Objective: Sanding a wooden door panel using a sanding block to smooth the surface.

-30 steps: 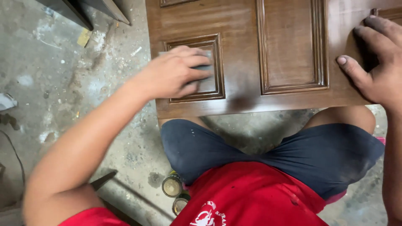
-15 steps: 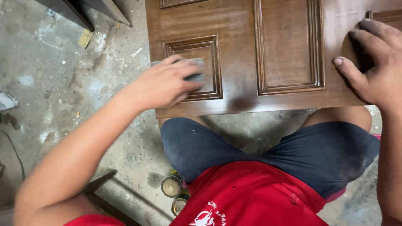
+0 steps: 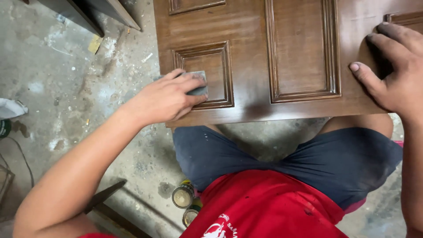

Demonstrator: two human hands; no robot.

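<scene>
The head view looks down on a brown panelled wooden door (image 3: 260, 57) lying flat across the person's knees, above a dusty concrete floor (image 3: 66, 101). The left hand (image 3: 165, 99) sits at the door's near left corner, its fingers (image 3: 189, 81) pressed flat over a grey sanding pad (image 3: 196, 88), pinning it against the small square raised panel (image 3: 205, 72) there; only the pad's far corner shows past the fingertips. The right hand (image 3: 392, 72) rests on the door's near right part, well apart from the left, fingers spread and lying flat on the wood, gripping nothing, dark dust on its fingers. Between the two hands runs a tall raised panel (image 3: 302, 48) with moulded edges.

Below the door's near edge are dark blue shorts (image 3: 308, 163) and a red shirt (image 3: 264, 207). On the floor to the left of the shorts, nearer the camera than the door, stand two small round cans (image 3: 183, 197), one just beside the other. Far to the door's left lies a crumpled white scrap (image 3: 11, 108), and beyond its far left corner dark boards (image 3: 88, 13) rest on the floor.
</scene>
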